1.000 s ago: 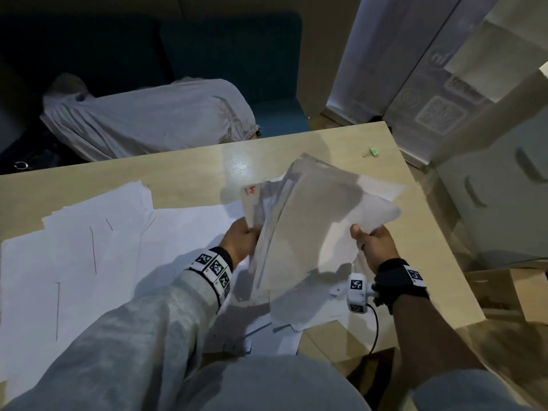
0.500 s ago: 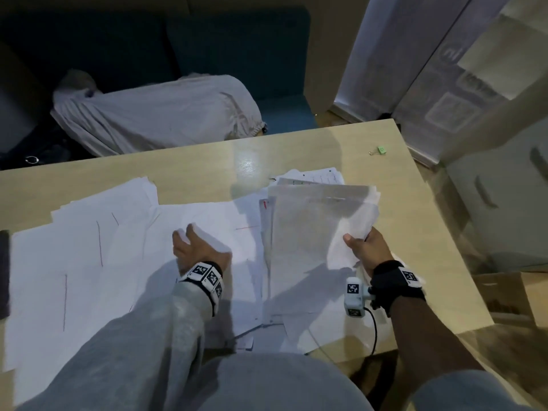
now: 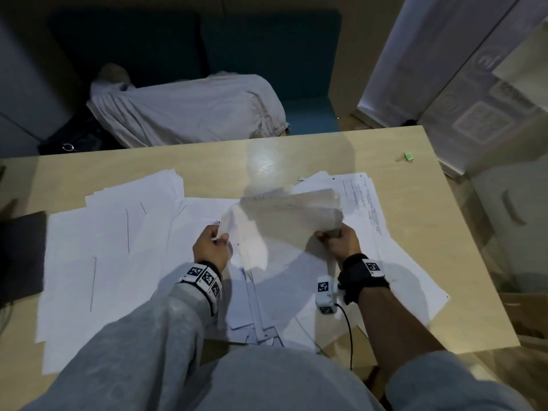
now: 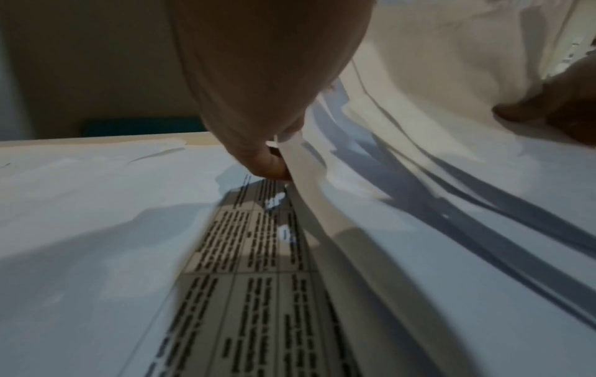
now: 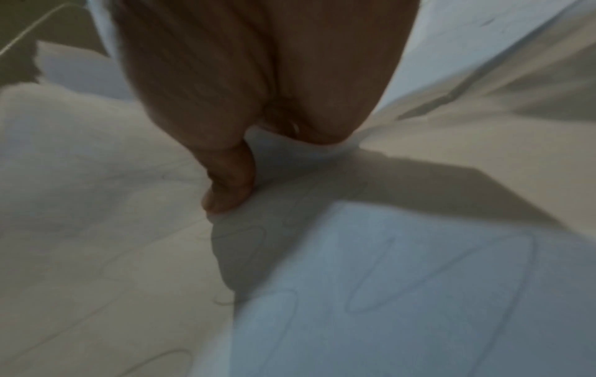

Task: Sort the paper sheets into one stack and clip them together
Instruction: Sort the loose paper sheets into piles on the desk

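A bunch of paper sheets hangs above the table, blurred by motion. My left hand pinches its left edge; in the left wrist view the left hand nips the paper sheets over a printed page. My right hand grips the right edge; in the right wrist view the right hand has its thumb pressed on the paper sheets. Many loose white sheets cover the table. A small green binder clip lies at the far right corner.
A dark flat object lies at the table's left edge. Beyond the far edge stands a dark blue sofa with a grey garment on it. A cupboard stands to the right.
My left hand left the sheets lying on the table and came back to the bunch, pinching its left edge. The bunch has risen and turned flatter between both hands.
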`<state>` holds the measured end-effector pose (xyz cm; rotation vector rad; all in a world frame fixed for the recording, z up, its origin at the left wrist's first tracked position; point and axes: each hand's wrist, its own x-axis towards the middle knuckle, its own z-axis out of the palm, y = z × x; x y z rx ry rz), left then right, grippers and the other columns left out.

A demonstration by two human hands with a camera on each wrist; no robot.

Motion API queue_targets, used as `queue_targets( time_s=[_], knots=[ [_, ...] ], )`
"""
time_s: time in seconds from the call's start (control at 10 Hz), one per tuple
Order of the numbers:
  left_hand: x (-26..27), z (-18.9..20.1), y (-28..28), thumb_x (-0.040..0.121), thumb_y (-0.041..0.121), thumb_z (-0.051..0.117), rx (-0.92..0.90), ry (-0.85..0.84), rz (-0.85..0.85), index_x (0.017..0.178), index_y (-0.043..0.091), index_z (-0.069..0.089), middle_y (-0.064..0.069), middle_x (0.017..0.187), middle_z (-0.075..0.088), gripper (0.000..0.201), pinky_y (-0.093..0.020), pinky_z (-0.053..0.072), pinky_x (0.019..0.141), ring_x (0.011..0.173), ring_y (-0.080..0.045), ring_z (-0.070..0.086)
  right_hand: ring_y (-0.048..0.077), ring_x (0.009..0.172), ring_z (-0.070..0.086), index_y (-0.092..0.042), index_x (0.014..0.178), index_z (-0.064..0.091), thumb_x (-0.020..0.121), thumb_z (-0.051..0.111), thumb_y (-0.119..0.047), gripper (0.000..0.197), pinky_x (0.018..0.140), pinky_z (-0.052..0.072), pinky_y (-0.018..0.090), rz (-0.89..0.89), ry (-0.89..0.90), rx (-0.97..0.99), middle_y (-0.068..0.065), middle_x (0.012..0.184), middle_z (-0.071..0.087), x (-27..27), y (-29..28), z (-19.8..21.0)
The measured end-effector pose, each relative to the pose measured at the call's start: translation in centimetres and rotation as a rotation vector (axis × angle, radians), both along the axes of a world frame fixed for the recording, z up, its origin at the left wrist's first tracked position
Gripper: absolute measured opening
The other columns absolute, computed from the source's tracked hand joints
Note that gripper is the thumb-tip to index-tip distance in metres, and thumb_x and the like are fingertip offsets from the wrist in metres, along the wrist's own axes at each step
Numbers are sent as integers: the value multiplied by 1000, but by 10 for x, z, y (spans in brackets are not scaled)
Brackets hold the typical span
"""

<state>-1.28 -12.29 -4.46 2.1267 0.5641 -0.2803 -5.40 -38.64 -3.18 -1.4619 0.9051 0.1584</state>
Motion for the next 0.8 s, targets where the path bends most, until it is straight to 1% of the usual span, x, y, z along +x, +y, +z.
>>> queue_targets(
  time_s=[0.1, 0.2, 0.3, 0.4, 0.5, 0.6, 0.7, 0.8],
  knots=[
    [-1, -4, 5, 96, 13, 46, -53, 18, 10, 100, 1, 50, -23, 93, 58, 14, -32, 43, 85, 88, -39, 55, 5, 59, 62, -11, 85, 56, 94, 50, 3, 17, 63, 50, 18, -70, -45, 62, -8, 59, 67, 2, -5, -1],
    [0, -3, 6, 93, 1, 40, -133, -13, -32, 96, 6, 49, -11, 87, 52, 11, -28, 40, 80, 81, -24, 48, 27, 95, 65, 2, 106, 65, 94, 55, -11, 20, 88, 50, 39, -80, -8, 69, 19, 103, 71, 1, -2, 6],
    [-1, 1, 9, 91, -9, 38, -207, -53, -40, 97, 3, 47, -10, 81, 43, 16, -17, 40, 65, 72, -21, 44, 37, 119, 55, 7, 126, 54, 95, 53, -5, 34, 77, 55, 24, -169, -29, 333, 24, 131, 56, -6, 1, -6],
    [0, 3, 10, 91, -7, 42, -238, -110, -56, 97, 5, 47, -9, 85, 46, 14, -27, 44, 64, 74, -22, 49, 19, 101, 66, -2, 116, 61, 91, 54, 6, 27, 73, 54, 15, -79, -113, 381, 24, 128, 57, -11, 11, 3],
    [-1, 7, 10, 88, -11, 42, -298, -156, -45, 116, 15, 52, -5, 107, 62, 39, -34, 50, 71, 89, -27, 58, 18, 80, 67, -2, 97, 67, 89, 49, -7, 21, 85, 52, 26, -29, -111, 406, 16, 107, 66, -14, 16, 9],
    [1, 9, 15, 90, -10, 42, -275, -109, -5, 132, 12, 47, -7, 123, 60, 48, -37, 51, 79, 99, -29, 61, 31, 95, 68, 14, 128, 49, 97, 33, -5, 40, 79, 55, 25, 153, -94, 108, 13, 98, 70, -14, 18, 18],
    [3, 7, 25, 93, 3, 53, -215, -82, 12, 129, 8, 49, -9, 128, 59, 36, -41, 46, 100, 114, -29, 58, 39, 110, 59, 8, 127, 52, 97, 43, 0, 32, 80, 50, 15, 115, -132, 4, 21, 118, 59, -17, 13, 18],
    [-1, 13, 28, 94, 3, 53, -220, -123, 4, 118, 8, 55, -4, 116, 63, 25, -30, 43, 94, 103, -19, 57, 32, 92, 64, -5, 105, 64, 85, 67, -6, 21, 70, 51, 28, 67, -194, -84, 14, 98, 67, -20, 1, 14]
  ],
)
